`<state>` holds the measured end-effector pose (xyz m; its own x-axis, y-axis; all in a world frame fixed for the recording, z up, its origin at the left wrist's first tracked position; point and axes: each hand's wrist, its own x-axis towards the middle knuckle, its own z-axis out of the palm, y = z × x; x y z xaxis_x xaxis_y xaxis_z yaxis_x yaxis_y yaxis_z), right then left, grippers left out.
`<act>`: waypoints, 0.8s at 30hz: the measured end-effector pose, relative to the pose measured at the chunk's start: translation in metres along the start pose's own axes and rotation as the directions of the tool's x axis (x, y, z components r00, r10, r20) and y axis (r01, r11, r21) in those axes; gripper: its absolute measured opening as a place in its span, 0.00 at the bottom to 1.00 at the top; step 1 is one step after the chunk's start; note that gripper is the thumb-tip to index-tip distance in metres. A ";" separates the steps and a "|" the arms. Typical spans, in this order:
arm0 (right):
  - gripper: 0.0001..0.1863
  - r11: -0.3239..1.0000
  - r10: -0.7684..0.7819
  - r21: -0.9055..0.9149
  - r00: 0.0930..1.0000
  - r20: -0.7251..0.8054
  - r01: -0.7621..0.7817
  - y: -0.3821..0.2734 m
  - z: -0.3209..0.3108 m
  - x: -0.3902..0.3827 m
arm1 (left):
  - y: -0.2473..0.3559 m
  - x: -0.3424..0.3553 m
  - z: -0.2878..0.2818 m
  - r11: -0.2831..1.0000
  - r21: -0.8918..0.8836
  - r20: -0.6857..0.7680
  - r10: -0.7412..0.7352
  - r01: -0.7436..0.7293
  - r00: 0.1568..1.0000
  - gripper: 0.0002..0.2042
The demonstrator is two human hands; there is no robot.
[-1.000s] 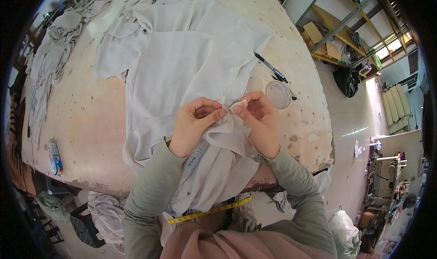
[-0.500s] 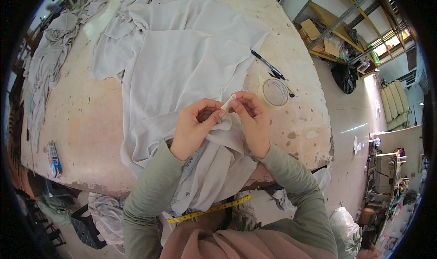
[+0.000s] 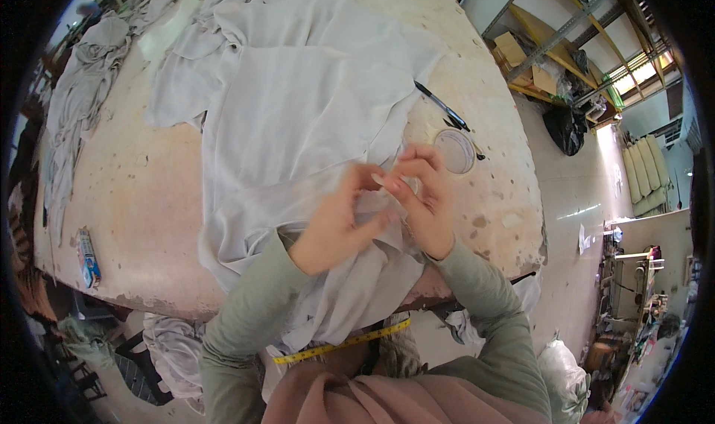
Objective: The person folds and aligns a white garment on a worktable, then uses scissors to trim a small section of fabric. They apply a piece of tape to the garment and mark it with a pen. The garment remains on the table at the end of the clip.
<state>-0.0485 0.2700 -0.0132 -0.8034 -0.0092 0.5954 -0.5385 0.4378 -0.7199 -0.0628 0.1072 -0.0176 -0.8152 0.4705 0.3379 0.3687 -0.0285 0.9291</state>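
A light grey garment (image 3: 298,96) lies spread over the table, and its near end hangs over the front edge towards my lap. My right hand (image 3: 426,200) is closed above it, thumb and fingertips pinching a small pale edge of the cloth. Close beside it, my left hand (image 3: 339,219) is smeared by motion. Its thumb lies away from its other fingers, whose tips are near the pinched edge; whether they grip cloth I cannot make out. Past my right hand lies a roll of tape (image 3: 454,150), with a dark pen (image 3: 441,106) behind it.
More grey cloth (image 3: 86,89) is heaped along the left of the worn table (image 3: 141,223). A small blue and white packet (image 3: 89,258) lies near its front left edge. A yellow measuring tape (image 3: 342,347) crosses my lap. Shelving with boxes (image 3: 514,51) stands at the far right.
Both hands have shifted slightly right. My left hand's thumb has come away from the pinched cloth and moved down and right, while my right hand stays at the cloth edge.
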 end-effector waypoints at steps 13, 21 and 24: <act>0.07 0.994 -0.079 -0.104 0.872 -0.482 0.032 0.026 -0.044 0.016 | 0.008 -0.005 -0.029 0.485 -0.794 0.342 -0.139 0.365 0.929 0.12; 0.06 0.902 0.216 0.376 0.976 0.038 -0.214 0.008 0.005 -0.007 | -0.003 -0.004 -0.008 0.975 0.043 0.381 -0.217 0.217 0.899 0.19; 0.10 0.704 0.570 0.388 0.799 0.192 -0.595 0.007 0.008 -0.004 | 0.000 -0.002 -0.012 0.975 0.067 0.312 -0.220 0.210 0.924 0.15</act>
<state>-0.0504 0.2660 -0.0233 -0.9975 0.0700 -0.0030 0.0006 -0.0350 -0.9994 -0.0665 0.0955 -0.0169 -0.6950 0.7164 0.0608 0.2183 0.1298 0.9672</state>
